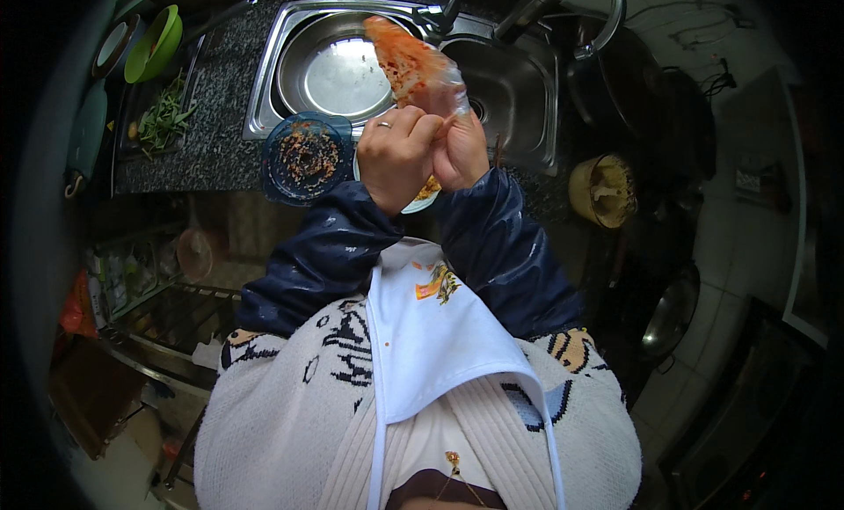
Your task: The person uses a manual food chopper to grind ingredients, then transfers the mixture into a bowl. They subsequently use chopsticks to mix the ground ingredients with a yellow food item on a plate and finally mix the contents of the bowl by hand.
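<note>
A clear plastic glove (422, 68), smeared with orange-red seasoning, stretches up and left from my right hand (465, 150) over the sink. It hides the right fingers, so their pose cannot be seen. My left hand (397, 152), with a ring on one finger, is curled against the right hand and grips the glove's cuff edge. To its left sits a blue transparent bowl (269, 170) with reddish minced residue inside. Partly hidden beneath both hands is a light plate (422, 204) holding yellowish-orange food.
Behind the hands are a double steel sink (264, 108), a large metal basin (290, 81) and a faucet (438, 19). Green leaves (161, 117) lie on a dark tray at left, near green bowls (148, 55). A tub with yellowish residue (580, 190) stands at right.
</note>
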